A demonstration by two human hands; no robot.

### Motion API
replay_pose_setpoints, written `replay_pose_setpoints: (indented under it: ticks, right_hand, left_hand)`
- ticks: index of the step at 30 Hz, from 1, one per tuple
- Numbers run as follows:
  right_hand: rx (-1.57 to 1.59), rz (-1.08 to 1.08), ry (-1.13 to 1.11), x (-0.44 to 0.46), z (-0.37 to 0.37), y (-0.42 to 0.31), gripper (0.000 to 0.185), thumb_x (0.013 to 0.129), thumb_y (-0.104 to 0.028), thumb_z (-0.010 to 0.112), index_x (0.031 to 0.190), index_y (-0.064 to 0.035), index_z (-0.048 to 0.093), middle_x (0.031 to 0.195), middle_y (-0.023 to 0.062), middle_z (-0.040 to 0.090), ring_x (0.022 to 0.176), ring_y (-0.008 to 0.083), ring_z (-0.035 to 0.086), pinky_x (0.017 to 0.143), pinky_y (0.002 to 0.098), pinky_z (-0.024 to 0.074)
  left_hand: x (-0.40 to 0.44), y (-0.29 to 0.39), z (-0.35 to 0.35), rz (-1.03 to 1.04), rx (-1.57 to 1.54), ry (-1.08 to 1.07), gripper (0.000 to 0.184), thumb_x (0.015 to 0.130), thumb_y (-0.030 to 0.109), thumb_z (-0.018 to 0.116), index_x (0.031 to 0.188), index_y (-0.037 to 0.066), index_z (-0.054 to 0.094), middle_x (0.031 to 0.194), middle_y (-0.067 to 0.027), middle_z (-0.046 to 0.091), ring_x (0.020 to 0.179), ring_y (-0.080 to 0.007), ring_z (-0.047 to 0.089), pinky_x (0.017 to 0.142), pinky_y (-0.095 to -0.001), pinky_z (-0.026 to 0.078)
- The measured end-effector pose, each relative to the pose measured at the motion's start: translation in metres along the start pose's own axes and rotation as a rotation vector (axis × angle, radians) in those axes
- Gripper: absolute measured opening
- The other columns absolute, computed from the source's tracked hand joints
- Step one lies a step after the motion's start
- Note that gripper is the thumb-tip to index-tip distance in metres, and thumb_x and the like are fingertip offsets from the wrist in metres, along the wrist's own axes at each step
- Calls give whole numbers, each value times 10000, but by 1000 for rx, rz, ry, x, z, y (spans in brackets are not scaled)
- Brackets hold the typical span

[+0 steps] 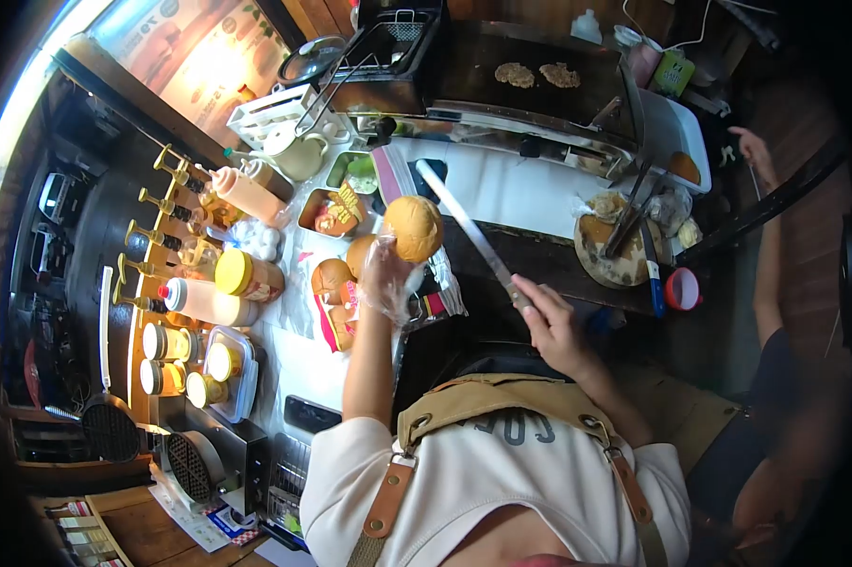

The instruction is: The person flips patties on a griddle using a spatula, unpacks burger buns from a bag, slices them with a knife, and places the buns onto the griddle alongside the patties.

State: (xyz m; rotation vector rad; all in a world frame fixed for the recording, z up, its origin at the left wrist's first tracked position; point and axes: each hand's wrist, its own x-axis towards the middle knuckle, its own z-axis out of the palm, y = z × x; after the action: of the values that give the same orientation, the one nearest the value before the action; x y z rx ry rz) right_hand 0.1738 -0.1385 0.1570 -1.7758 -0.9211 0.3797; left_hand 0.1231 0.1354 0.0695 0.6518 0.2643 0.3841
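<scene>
"Bun (413, 230) first: where do we have it?"

"At our left hand (383, 269), seemingly raised over the tabletop (303, 375), just beside the bag (332, 328) of other buns (332, 281). Our left fingers are closed on its near-left edge, through clear plastic (400, 300); some are hidden, so we can't tell how hard we're pressing."

"And our right hand (551, 326)?"

"Its fingers are wrapped around the handle of the knife (472, 232). The blade slants forward and to the left, and we see a gap between it and the bun."

"How will the bun handle?"

"Light and soft, we'd judge: its rounded top should dent easily if we pinch. Our plastic may slip a little on that smooth crust."

"So where should we hold it?"

"Low around its sides, we'd say, fingers spread and palm cupped, with little squeeze. Gripping one edge hard could crush or tear it."
</scene>
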Motion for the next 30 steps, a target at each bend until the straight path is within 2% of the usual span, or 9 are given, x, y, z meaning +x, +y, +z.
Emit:
replay_pose_setpoints:
  ticks: [2,4,6,12,17,19,27,29,30]
  right_hand:
    - [-75,-106,16,3,8,2,367,826,11,433,1191,-5,467,917,169,548,798,284,561,705,332,446]
    - [-143,-154,26,5,11,3,388,820,15,433,1207,-10,449,924,179,540,803,311,564,695,355,458]
    - [-229,-150,43,6,14,1,409,819,10,437,1227,-13,425,921,176,531,789,315,570,667,362,471]
    - [-310,-161,54,-3,12,-3,446,803,40,442,1245,3,393,938,168,519,789,310,574,659,362,485]
    - [-323,-191,165,-7,12,-3,475,792,47,452,1258,17,366,936,178,511,787,315,571,669,363,489]
    - [-340,-177,167,-12,10,-2,481,790,49,453,1261,16,362,938,179,509,796,317,568,669,364,489]
    - [-378,-104,145,-24,4,-6,492,787,50,457,1267,16,355,934,181,502,796,335,560,672,377,481]
    - [-340,-167,193,-14,5,-4,482,792,41,452,1265,16,358,924,181,499,769,342,557,659,386,475]
    - [-341,-160,197,-6,5,-2,482,792,41,452,1265,16,358,924,181,499,769,342,557,659,386,475]
  left_hand:
    - [8,-16,12,-18,-112,19,486,835,357,481,1225,74,414,1123,-110,536,1032,-267,532,837,-410,465]
    - [28,-32,21,-80,-340,-131,474,846,467,475,1131,89,483,1015,-74,593,912,-229,590,756,-371,507]
    - [39,-47,28,-90,-503,-35,446,846,454,481,1111,96,495,998,-62,599,878,-214,600,730,-365,518]
    - [60,-56,46,61,-463,145,414,846,432,490,1099,104,506,989,-63,597,875,-214,597,745,-359,512]
    - [60,-71,62,103,-401,138,423,838,442,497,1077,93,508,974,-65,600,854,-211,603,746,-355,512]
    - [58,-74,68,50,-504,112,440,827,450,513,1068,82,508,969,-66,601,844,-211,605,741,-357,514]
    - [55,-72,90,44,-428,123,411,851,458,475,1038,98,543,912,-43,616,797,-177,611,679,-317,530]
    - [57,-79,93,41,-416,120,407,853,458,471,1032,99,545,908,-47,616,797,-176,610,675,-309,530]
    - [60,-86,91,121,-356,81,415,852,450,478,1055,91,524,939,-57,608,823,-188,607,714,-331,522]
